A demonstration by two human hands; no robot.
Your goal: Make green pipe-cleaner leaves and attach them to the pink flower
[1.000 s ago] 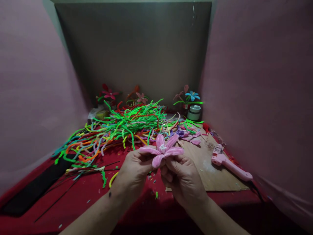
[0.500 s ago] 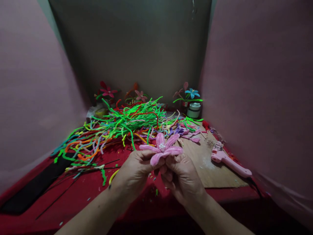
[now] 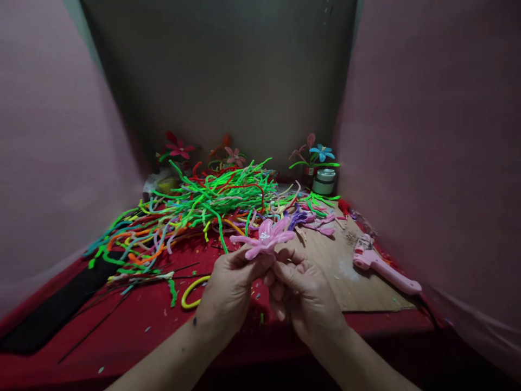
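While pinching from below, holds a pink flower (image 3: 264, 238) above the worktop (image 3: 138, 326), toward its front edge.
Has left hand (image 3: 228, 288) and right hand (image 3: 307, 288) closed on it; shows heaped pipe cleaners (image 3: 240, 193) toward the back edge.

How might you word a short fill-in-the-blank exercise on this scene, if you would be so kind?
The left hand and right hand meet below a flower whose petals are coloured ____. The main colour of the pipe cleaner heap is ____. The yellow loop lies nearest the ____ hand. The colour of the tablecloth is ____.

Missing words: pink; green; left; red.
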